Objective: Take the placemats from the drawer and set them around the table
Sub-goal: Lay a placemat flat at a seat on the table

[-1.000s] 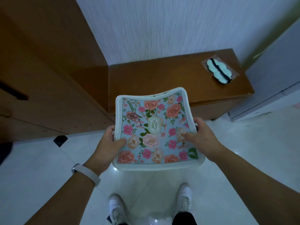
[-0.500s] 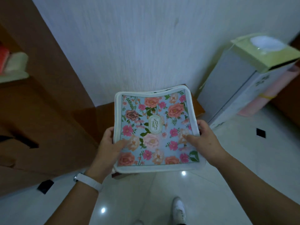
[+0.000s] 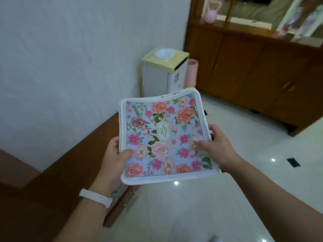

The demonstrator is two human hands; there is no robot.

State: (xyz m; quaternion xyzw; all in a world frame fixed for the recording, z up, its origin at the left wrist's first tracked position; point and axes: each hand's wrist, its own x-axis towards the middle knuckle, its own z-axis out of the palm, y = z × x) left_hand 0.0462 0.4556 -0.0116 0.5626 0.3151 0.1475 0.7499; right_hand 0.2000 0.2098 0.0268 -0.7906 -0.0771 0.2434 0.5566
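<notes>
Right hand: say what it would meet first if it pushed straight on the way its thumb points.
The right hand grips the floral placemats; its thumb points left across them, so the left hand on the opposite edge likely comes next.

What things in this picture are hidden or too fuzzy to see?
Head view:
- How many placemats: the top floral one covers the rest.
- Fingertips of the left hand and right hand: under the placemats.
- Words on the oval label: too small.
- Shelf items, top right: blurred.
- The table: outside the frame.
</notes>
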